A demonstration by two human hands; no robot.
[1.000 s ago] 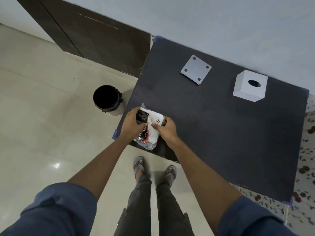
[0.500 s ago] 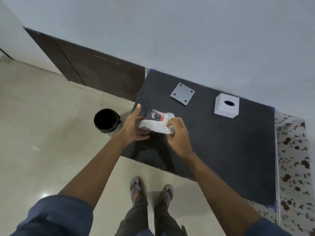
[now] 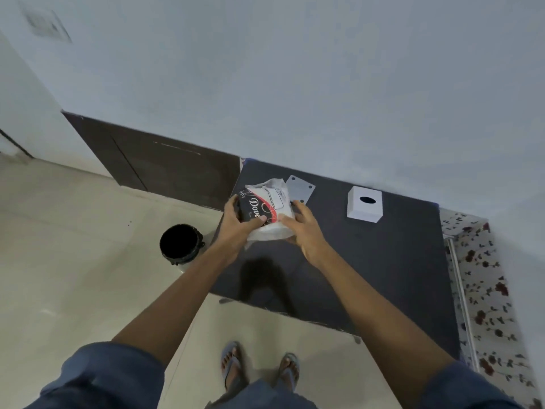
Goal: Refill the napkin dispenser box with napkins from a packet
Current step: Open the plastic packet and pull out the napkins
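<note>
Both hands grip the napkin packet [image 3: 265,212] above the dark table [image 3: 383,261]: the left hand [image 3: 236,228] curls round its black printed end, thumb across the front, while the right hand [image 3: 303,228] clasps the white end from the other side, fingers wrapped partly behind it. Just beyond the right hand's fingertips lies a flat grey square plate [image 3: 300,188] with corner holes. Further off to that hand's right stands the white napkin dispenser box [image 3: 365,203], its oval opening facing up. Left of the left hand, down on the floor, sits a black bin [image 3: 180,243].
</note>
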